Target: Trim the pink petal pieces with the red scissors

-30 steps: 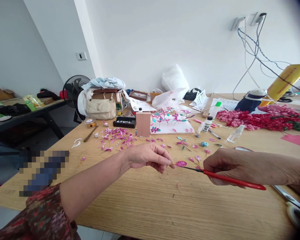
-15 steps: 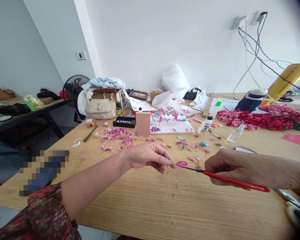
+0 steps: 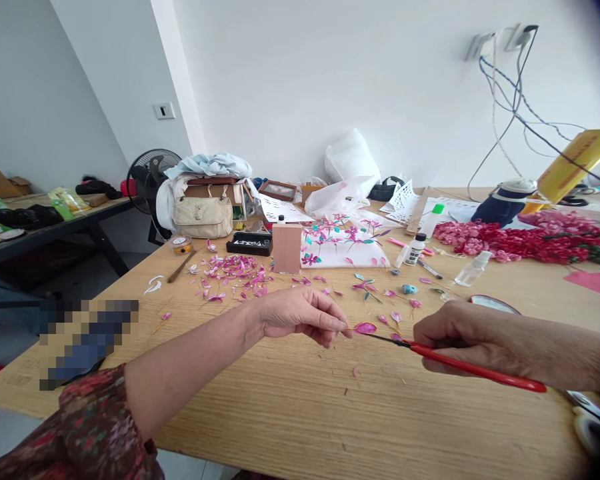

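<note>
A: What has just changed?

B: Very little. The right hand (image 3: 455, 337) and its scissors (image 3: 485, 368) have drawn slightly to the right. The left hand (image 3: 295, 313) keeps its place, so the petal (image 3: 365, 328) seems held steady while the blades shift alongside it.

A: Where is the petal, exactly?

B: Between the two hands, above the worktop (image 3: 260, 413), with its stem end to the left.

A: And the grip?

B: The left thumb and fingertips are pinched together on the stem, with no gap showing. The right fingers are curled round the red handles, and the blades point left along the petal's near edge. Whether they touch it, or are parted, one cannot tell.

A: What about containers?

B: Far left, a black tray (image 3: 250, 251) holds small white pieces. Left of that stands a round tub (image 3: 183, 249) with something amber inside. On the right are a black-capped bottle (image 3: 415, 251), whose contents don't show, and a clear spray bottle (image 3: 473, 272); its fill is hard to judge.

A: The pink heap?

B: Loose petals (image 3: 237, 270), lying just near of the tray, directly on the worktop.
</note>
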A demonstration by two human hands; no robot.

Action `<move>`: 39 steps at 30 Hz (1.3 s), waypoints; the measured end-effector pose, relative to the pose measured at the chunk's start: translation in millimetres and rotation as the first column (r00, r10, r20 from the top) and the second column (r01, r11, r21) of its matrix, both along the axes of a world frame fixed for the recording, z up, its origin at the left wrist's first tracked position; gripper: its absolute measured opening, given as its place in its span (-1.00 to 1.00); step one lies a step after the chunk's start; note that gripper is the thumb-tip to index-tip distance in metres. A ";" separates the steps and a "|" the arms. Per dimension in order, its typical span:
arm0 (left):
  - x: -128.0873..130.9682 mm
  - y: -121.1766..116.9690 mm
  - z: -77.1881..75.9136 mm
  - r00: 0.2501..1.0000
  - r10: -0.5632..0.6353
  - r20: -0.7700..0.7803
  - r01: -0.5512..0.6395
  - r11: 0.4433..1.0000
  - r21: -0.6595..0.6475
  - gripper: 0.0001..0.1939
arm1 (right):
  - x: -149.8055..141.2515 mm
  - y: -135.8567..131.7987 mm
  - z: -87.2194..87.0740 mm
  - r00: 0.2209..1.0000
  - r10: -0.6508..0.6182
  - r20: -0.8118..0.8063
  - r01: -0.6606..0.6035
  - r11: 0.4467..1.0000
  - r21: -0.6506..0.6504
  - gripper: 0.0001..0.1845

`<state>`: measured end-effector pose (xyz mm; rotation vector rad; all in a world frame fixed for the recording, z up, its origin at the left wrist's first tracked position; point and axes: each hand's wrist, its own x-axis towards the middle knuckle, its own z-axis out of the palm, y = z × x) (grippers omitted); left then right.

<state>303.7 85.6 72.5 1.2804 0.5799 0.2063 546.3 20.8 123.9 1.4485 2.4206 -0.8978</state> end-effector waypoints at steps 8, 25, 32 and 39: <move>0.8 -0.5 -0.6 1.000 0.007 0.016 -0.007 1.000 -0.009 -0.83 | 4.9 1.0 -3.8 0.999 0.032 -0.001 -0.032 0.999 0.014 -0.61; 4.0 -2.9 0.5 1.000 0.029 0.008 -0.029 0.999 -0.022 -0.82 | -4.1 -6.0 1.4 0.997 -0.082 0.008 0.083 0.993 -0.083 -0.62; 6.2 -3.1 -0.3 0.999 0.022 0.030 -0.021 0.999 -0.030 -0.83 | -4.4 -6.5 1.0 0.997 -0.078 0.005 0.079 0.993 -0.092 -0.63; 6.3 -2.0 -2.8 0.999 0.029 0.035 -0.028 0.999 -0.035 -0.82 | 0.5 -6.5 -4.0 0.996 -0.091 0.013 0.092 0.995 -0.041 -0.63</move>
